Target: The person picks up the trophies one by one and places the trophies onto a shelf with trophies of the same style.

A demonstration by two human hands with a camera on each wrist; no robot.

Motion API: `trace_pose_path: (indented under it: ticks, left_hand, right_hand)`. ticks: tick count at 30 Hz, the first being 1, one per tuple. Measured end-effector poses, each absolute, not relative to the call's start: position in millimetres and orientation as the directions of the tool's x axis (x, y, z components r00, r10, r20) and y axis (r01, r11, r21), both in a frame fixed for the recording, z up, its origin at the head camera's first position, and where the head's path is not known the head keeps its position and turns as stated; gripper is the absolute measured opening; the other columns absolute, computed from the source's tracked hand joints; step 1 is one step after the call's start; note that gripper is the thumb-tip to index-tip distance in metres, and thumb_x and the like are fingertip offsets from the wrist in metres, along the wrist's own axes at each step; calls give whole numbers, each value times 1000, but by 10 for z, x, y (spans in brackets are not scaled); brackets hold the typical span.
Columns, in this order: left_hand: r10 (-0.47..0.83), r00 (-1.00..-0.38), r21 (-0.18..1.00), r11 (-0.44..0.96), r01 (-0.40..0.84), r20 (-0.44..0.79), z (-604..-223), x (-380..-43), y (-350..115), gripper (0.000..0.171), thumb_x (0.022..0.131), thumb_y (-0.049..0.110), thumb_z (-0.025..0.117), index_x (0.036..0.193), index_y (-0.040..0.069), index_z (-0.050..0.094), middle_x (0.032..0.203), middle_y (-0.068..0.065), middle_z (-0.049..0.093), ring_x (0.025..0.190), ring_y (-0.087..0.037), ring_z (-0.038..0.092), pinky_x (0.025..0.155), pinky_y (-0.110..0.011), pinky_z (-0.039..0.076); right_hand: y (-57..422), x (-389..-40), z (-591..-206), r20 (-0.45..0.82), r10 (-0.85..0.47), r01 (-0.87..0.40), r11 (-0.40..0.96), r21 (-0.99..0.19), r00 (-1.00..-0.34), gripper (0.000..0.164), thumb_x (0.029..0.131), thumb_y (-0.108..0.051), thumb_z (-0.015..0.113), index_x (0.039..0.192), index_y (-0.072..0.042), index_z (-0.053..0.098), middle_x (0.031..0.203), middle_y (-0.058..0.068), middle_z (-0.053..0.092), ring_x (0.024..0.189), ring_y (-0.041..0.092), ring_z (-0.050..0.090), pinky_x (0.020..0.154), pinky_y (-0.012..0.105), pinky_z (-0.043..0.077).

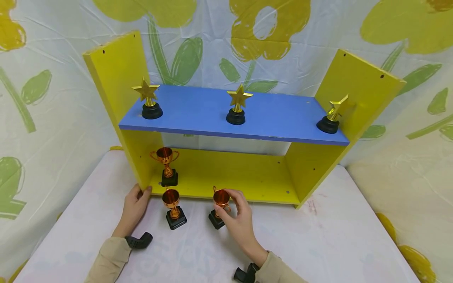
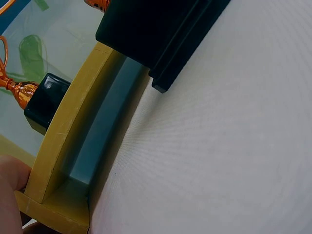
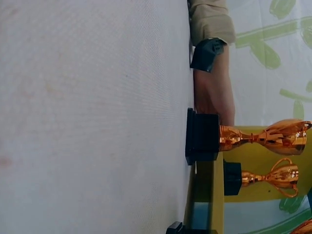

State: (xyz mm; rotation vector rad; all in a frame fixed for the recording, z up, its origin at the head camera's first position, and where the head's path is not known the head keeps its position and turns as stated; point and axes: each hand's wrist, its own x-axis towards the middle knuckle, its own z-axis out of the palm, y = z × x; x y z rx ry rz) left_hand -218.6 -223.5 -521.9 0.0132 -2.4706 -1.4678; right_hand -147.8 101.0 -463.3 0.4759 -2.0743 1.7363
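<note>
My right hand (image 1: 240,220) holds a bronze trophy cup (image 1: 221,198) by its bowl, thumb on one side and fingers on the other. The cup's black square base (image 1: 216,220) is at the tabletop, leaning slightly. A second trophy cup (image 1: 171,197) stands to its left, in front of the shelf. My left hand (image 1: 134,206) grips the front lower left corner of the yellow and blue shelf unit (image 1: 226,169); its thumb (image 2: 14,173) shows in the left wrist view. Just inside that corner, a third trophy cup (image 1: 165,155) stands on the lower board.
Three gold star trophies stand on the blue upper board: left (image 1: 151,111), middle (image 1: 236,116) and right (image 1: 328,125). The white-covered table (image 1: 318,243) extends before the unit. A flower-print cloth (image 1: 219,31) hangs behind and at the sides.
</note>
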Motion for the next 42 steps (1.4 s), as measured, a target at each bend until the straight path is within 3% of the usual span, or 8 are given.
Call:
trace_pose_path:
  ticks: [11, 27, 34, 42]
  left_hand:
    - [-147, -968, 867, 486, 110, 205, -5220, -2190, -2234, 42, 104, 30, 49, 132, -1, 54, 132, -20, 57, 120, -28, 50, 103, -46, 38]
    - [-131, -970, 873, 473, 121, 206, -5203, -2176, -2236, 44, 105, 31, 48, 134, -2, 52, 134, -22, 55, 124, -32, 49, 106, -52, 35]
    - [-131, -970, 872, 474, 119, 203, -5206, -2171, -2233, 44, 105, 30, 48, 134, -2, 52, 135, -22, 55, 125, -32, 48, 106, -52, 35]
    - [-144, -971, 877, 468, 105, 193, -5202, -2176, -2227, 44, 105, 31, 48, 134, -2, 52, 134, -22, 55, 125, -32, 49, 105, -51, 36]
  right_hand:
    - [1025, -1479, -4627, 512, -10, -503, 200, -841, -859, 48, 87, -7, 77, 131, -15, 60, 123, 0, 61, 123, 22, 55, 111, 31, 36]
    - [1038, -1473, -4504, 523, -6, -515, 190, -836, -852, 53, 87, 0, 74, 137, -4, 56, 126, 10, 60, 116, 24, 57, 100, 28, 46]
    - [1051, -1494, -4478, 516, -15, -508, 199, -838, -856, 51, 89, -6, 73, 137, -11, 57, 126, 5, 60, 115, 21, 57, 97, 29, 48]
    - [1034, -1527, -4375, 526, -32, -524, 156, -837, -850, 50, 90, -4, 72, 137, -10, 57, 125, 7, 60, 115, 22, 57, 103, 28, 44]
